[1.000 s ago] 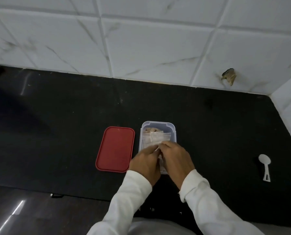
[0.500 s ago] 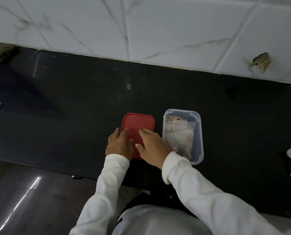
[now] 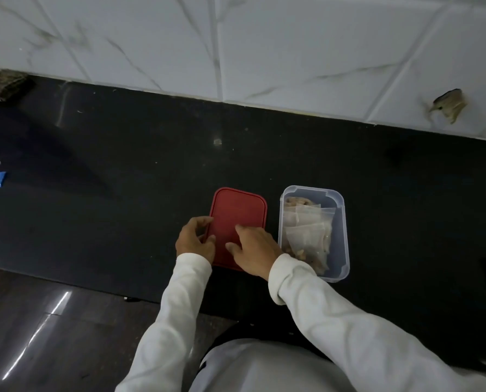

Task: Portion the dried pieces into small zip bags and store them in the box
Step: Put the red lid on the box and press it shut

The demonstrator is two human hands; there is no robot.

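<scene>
Left hand (image 3: pixel 194 241) grips, right hand (image 3: pixel 255 248) touches one lid (image 3: pixel 237 209).

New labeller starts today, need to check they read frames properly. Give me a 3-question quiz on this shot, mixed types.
1. True or false: the red lid is already on the box.
2. What is in the box? A) a cup B) zip bags of dried pieces C) a knife
3. One hand grips the lid's left edge. Which hand rests its fingers on top of the lid?

Key
1. False: the lid lies on the counter, beside the box.
2. B.
3. The right hand; the left hand grips the edge.
</scene>
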